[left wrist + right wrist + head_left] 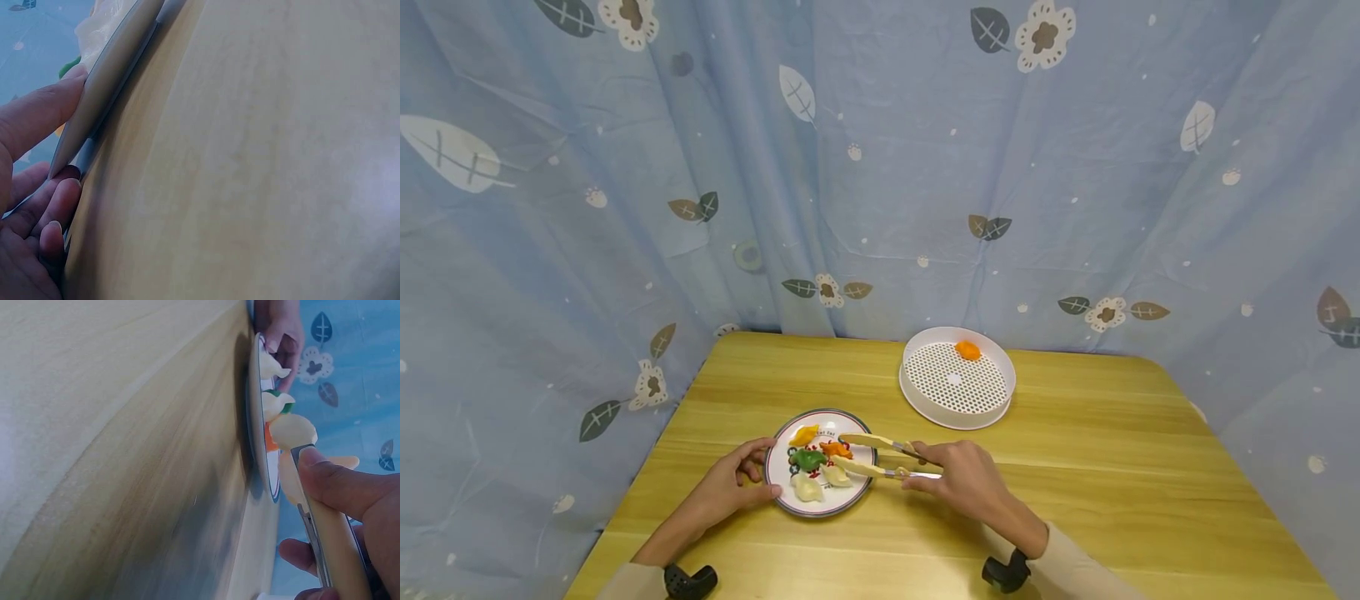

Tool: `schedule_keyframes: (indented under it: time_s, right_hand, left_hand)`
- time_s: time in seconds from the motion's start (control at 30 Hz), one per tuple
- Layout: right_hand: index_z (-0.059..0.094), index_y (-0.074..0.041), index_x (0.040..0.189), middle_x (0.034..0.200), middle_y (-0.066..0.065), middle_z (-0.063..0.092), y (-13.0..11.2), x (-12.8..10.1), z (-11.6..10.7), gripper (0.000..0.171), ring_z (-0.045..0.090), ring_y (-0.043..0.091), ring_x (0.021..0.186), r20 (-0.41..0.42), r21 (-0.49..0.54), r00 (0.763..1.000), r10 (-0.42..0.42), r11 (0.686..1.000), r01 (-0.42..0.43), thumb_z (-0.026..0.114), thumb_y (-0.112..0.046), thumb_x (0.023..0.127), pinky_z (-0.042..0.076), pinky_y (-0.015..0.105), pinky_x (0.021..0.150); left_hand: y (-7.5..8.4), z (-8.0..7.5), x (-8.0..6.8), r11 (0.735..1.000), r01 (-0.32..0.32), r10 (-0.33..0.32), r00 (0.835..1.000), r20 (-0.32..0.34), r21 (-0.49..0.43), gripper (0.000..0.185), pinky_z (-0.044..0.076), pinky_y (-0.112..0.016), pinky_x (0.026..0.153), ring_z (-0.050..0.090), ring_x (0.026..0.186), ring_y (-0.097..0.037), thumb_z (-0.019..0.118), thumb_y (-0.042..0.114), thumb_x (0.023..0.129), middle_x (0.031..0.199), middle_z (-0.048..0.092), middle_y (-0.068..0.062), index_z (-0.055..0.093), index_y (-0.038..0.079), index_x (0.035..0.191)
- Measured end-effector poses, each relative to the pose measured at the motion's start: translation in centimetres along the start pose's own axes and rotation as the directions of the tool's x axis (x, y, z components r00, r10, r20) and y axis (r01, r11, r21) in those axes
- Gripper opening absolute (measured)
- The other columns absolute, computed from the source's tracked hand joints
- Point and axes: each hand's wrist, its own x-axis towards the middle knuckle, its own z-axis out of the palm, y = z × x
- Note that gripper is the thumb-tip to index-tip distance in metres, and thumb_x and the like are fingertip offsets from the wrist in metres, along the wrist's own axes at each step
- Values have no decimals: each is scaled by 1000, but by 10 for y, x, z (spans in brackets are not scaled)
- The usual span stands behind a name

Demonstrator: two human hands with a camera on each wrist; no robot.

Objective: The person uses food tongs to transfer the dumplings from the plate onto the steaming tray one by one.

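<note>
My left hand holds the left edge of a round white plate, its thumb on the rim and its fingers at the side and underneath. Several dumplings lie on this plate: a yellow one, a green one, a red-orange one and two whitish ones, including a white dumpling near the front. My right hand grips a pair of tongs with cream tips. The tongs' arms are spread over the plate's right side, the red-orange dumpling lying between their tips in the head view.
A white round steamer basket with a perforated base stands at the back of the wooden table. Inside it, near the far wall, sits an orange dumpling. A patterned blue curtain hangs right behind the table.
</note>
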Motion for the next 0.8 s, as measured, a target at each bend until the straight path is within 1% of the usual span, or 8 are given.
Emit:
schedule_keyframes:
  time_s: [0.1,0.3,0.5,0.6,0.67,0.8]
  right_hand:
    - [77,-24,124,93,-3,78,-2,3,1,58,33,1,51,22,11,1000,8,1000,-8,82,-59,78,33,24,46]
    - [78,-23,123,102,-1,78,-1,4,3,55,39,2,53,36,17,999,10,1000,-10,81,-57,80,36,24,47]
    - [78,-24,124,102,-2,78,0,4,3,55,32,1,51,36,12,999,-1,1000,1,81,-56,80,33,23,45]
    - [77,-24,125,100,-2,78,0,4,2,56,31,0,51,34,9,999,4,1000,-4,80,-57,81,33,23,46]
    - [77,-24,125,98,-2,78,1,4,1,56,34,1,52,20,7,1000,8,1000,-8,80,-58,81,34,24,47]
    - [79,-24,122,93,-6,78,3,4,-5,54,53,4,56,-39,-7,999,-1,1000,1,80,-58,80,42,27,50]
  left_hand:
    - [0,0,0,1000,1,-1,1000,-5,7,80,40,-28,72,50,90,-22,94,27,76,114,57,-8,55,13,145]
    - [0,0,-1,1000,-2,2,1000,-5,8,81,40,-28,72,50,91,-22,94,28,76,115,57,-8,55,12,145]
    - [1,-1,-1,1000,-2,2,1000,-3,5,80,40,-29,72,49,91,-22,94,27,76,114,56,-8,55,13,145]
    - [1,-1,-1,1000,-1,1,1000,-5,11,80,40,-28,72,49,91,-22,94,27,76,114,56,-8,55,13,145]
    - [2,0,-1,1000,1,0,1000,-5,11,80,40,-28,72,49,91,-21,94,27,76,114,56,-8,55,12,145]
    - [2,0,-2,1000,4,-4,1000,-3,-1,80,40,-28,73,49,91,-22,93,26,77,114,56,-8,55,13,145]
